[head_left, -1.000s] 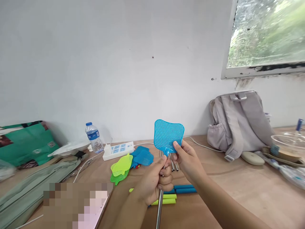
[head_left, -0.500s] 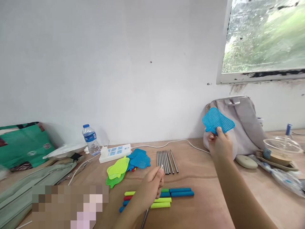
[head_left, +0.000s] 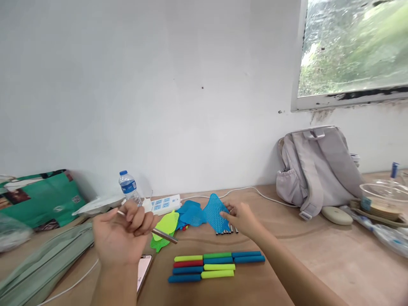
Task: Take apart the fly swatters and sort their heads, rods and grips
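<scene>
My left hand (head_left: 124,233) is raised at the lower left, its fingers curled around a thin metal tube (head_left: 165,235) that slants down to the right. In the middle of the table, my right hand (head_left: 240,219) pinches the edge of a blue mesh fly swatter head (head_left: 214,211). That head is over several metal tubes (head_left: 227,232), of which mostly the near ends show. To its left are more blue swatter heads (head_left: 192,213), with a yellow-green one (head_left: 166,225) and a green one (head_left: 159,244) beside them.
Coloured handle sleeves (head_left: 218,267) lie in rows at the front. Behind are a power strip (head_left: 165,205) and a water bottle (head_left: 129,187). A grey backpack (head_left: 318,165) leans on the wall at right, near a plastic cup (head_left: 382,197). A phone (head_left: 144,267) is partly behind my left wrist.
The blue swatter head came away from the tube, swung right, then down left onto the metal tubes in my right hand. My left hand moved left with its tube, turning palm up.
</scene>
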Available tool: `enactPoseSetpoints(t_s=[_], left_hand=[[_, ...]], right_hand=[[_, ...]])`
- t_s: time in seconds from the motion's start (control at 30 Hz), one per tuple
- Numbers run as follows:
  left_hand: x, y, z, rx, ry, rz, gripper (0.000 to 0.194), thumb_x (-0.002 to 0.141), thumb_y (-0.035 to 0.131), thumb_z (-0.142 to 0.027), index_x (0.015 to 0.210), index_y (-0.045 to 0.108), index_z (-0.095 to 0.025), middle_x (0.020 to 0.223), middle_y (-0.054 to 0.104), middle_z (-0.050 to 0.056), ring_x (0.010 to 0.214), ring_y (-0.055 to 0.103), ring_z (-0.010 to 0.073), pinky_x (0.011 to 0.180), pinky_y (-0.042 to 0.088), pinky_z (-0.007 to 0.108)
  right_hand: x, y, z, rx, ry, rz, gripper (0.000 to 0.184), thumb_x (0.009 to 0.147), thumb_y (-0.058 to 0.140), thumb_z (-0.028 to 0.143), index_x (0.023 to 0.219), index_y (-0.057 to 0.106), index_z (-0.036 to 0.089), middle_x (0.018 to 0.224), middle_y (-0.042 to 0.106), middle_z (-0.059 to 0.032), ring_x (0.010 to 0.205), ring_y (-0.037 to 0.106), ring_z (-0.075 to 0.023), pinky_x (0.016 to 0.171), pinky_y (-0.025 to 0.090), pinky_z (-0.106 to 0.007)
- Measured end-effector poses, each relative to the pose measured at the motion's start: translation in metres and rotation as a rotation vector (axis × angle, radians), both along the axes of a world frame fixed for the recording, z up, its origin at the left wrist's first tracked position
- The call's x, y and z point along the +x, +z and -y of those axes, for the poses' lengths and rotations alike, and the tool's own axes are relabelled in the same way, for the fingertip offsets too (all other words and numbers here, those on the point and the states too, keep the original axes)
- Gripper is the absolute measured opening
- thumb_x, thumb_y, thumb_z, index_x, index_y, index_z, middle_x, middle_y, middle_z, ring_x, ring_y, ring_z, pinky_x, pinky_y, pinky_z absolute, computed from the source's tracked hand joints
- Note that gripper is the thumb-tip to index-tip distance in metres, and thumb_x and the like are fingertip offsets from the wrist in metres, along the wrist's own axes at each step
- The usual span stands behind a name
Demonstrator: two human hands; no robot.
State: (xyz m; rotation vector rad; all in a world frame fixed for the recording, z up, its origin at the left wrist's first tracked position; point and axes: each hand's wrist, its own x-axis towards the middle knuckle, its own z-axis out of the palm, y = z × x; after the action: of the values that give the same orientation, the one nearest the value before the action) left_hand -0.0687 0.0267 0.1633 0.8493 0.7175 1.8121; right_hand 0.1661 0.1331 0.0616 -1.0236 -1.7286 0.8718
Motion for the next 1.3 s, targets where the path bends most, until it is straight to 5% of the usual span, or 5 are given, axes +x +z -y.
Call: enactPoseSetpoints(t_s=[0.23, 0.67, 0.93, 1.13, 1.3], left_hand=[[-0.032, 0.011, 0.021, 0.059, 0.230, 0.159, 0.027, 0.075, 0.033, -0.032, 0.051, 0.032, -0.018, 0.040, 0.017, -0.004, 0.039, 0.014, 0.0100, 0.040, 0.026, 0.023], [-0.047, 0.000, 0.025, 0.150, 0.200, 0.187, 0.014, 0.063, 0.044, -0.029, 0.055, 0.037, -0.020, 0.041, 0.024, -0.005, 0.040, 0.019, 0.0098, 0.042, 0.027, 0.024], [0.020, -0.020, -0.003, 0.052, -0.107, 0.163, 0.019, 0.065, 0.044, -0.033, 0.053, 0.037, -0.020, 0.042, 0.012, -0.008, 0.039, 0.013, 0.0082, 0.041, 0.023, 0.023], [0.079, -0.056, -0.014, 0.016, -0.396, 0.056, 0.027, 0.074, 0.044, -0.042, 0.058, 0.038, -0.021, 0.040, 0.021, -0.008, 0.037, 0.023, 0.0084, 0.045, 0.026, 0.024], [0.089, -0.074, -0.024, -0.109, -0.166, -0.288, 0.021, 0.078, 0.051, -0.041, 0.087, 0.050, -0.022, 0.071, 0.055, 0.001, 0.084, 0.052, 0.0204, 0.080, 0.036, 0.032]], right_hand=[[-0.020, -0.009, 0.001, -0.059, 0.080, -0.047, 0.022, 0.069, 0.063, 0.033, 0.086, 0.065, 0.018, 0.059, 0.058, 0.0031, 0.039, 0.055, -0.0112, 0.037, 0.042, -0.022], [-0.098, -0.030, -0.040, -0.089, 0.125, 0.100, 0.037, 0.065, 0.068, 0.027, 0.098, 0.061, 0.012, 0.086, 0.064, -0.0104, 0.074, 0.061, -0.0240, 0.063, 0.048, -0.034], [-0.048, -0.005, 0.050, 0.223, 0.331, 0.164, 0.030, 0.088, 0.044, 0.037, 0.113, 0.054, 0.023, 0.089, 0.063, -0.0029, 0.069, 0.056, -0.0151, 0.064, 0.046, -0.027], [0.006, -0.024, 0.087, 0.295, 0.308, 0.334, 0.033, 0.090, 0.041, 0.026, 0.122, 0.047, 0.031, 0.114, 0.061, -0.0038, 0.101, 0.058, -0.0196, 0.084, 0.046, -0.029], [0.052, -0.049, 0.060, 0.275, 0.015, 0.339, 0.024, 0.089, 0.039, 0.028, 0.103, 0.058, 0.024, 0.087, 0.066, -0.0064, 0.076, 0.062, -0.0191, 0.067, 0.048, -0.029]])
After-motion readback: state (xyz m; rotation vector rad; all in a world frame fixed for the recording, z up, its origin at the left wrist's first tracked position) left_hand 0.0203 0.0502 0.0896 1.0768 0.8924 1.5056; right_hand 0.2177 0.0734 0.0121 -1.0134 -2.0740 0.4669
